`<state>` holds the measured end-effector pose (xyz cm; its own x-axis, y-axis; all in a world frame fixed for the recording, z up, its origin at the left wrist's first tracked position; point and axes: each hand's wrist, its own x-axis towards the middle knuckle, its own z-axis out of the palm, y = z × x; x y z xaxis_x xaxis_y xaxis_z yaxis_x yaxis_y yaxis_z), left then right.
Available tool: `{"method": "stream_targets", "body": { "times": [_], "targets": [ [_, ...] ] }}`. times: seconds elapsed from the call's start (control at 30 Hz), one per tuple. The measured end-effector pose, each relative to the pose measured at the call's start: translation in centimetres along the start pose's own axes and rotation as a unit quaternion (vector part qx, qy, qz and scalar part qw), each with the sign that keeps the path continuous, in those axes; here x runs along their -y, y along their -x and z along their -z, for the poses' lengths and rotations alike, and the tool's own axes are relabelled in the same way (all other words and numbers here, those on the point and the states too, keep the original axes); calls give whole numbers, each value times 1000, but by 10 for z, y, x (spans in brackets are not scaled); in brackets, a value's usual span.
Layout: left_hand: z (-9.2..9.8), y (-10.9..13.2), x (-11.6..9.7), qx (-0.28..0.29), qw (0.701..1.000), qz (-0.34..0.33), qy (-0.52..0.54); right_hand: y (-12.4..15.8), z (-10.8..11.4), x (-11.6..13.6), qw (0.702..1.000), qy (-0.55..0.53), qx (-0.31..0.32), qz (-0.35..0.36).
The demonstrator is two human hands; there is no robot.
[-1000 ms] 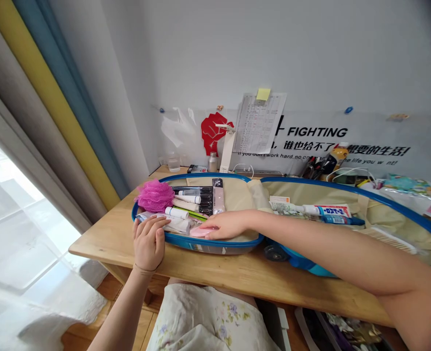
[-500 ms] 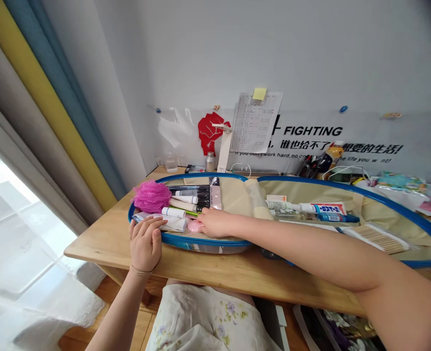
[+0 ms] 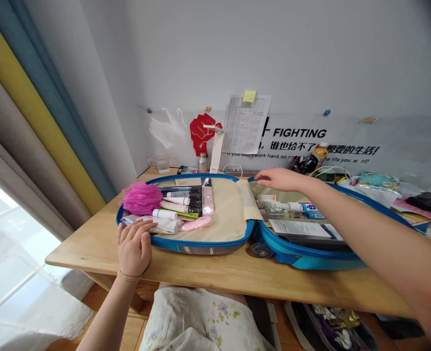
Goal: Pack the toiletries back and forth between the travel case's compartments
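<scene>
Resting on the near-left rim of the open blue suitcase (image 3: 204, 243), left hand (image 3: 132, 247) lies palm down, fingers loosely bent, fingertips touching a clear packet (image 3: 163, 225) at the edge of the left half. Right hand (image 3: 278, 179) reaches across to the far rim of the right half, just beside the hinge flap (image 3: 249, 200), palm down, fingers stretched left; can't tell if it grips the rim or only touches it.

The suitcase lies flat and open on the wooden desk (image 3: 215, 275), both halves side by side. Left half holds a pink mesh sponge (image 3: 141, 198), a row of tubes (image 3: 181, 201) and a pink pad (image 3: 196, 223) on beige lining. Right half holds a toothpaste tube (image 3: 299, 206) and a flat white booklet (image 3: 298, 228). A white lamp (image 3: 215, 148) stands behind, against the wall.
</scene>
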<state>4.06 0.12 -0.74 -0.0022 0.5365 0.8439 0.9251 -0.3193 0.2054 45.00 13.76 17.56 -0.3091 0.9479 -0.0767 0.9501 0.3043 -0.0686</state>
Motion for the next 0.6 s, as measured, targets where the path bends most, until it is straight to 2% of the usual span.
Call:
{"method": "stream_targets", "body": {
  "times": [0.1, 0.17, 0.23, 0.33, 0.47, 0.6],
  "targets": [
    [0, 0, 0, -1, 1000, -3, -2, 6, -21, -62, 997, 18, 43, -55],
    [0, 0, 0, -3, 1000, -7, -4, 10, -38, -87, 996, 25, 49, -72],
    [0, 0, -1, -5, 1000, -8, -6, 8, -52, -100, 996, 24, 48, -72],
    [1, -1, -2, -8, 1000, -9, -7, -8, -67, -104, 997, 11, 52, -55],
    [2, -2, -2, -7, 1000, -16, -10, -35, -81, -95, 998, -6, 54, -34],
    [1, -1, -2, -5, 1000, -17, -13, -43, -82, -87, 998, -23, 43, -26]
  ]
}}
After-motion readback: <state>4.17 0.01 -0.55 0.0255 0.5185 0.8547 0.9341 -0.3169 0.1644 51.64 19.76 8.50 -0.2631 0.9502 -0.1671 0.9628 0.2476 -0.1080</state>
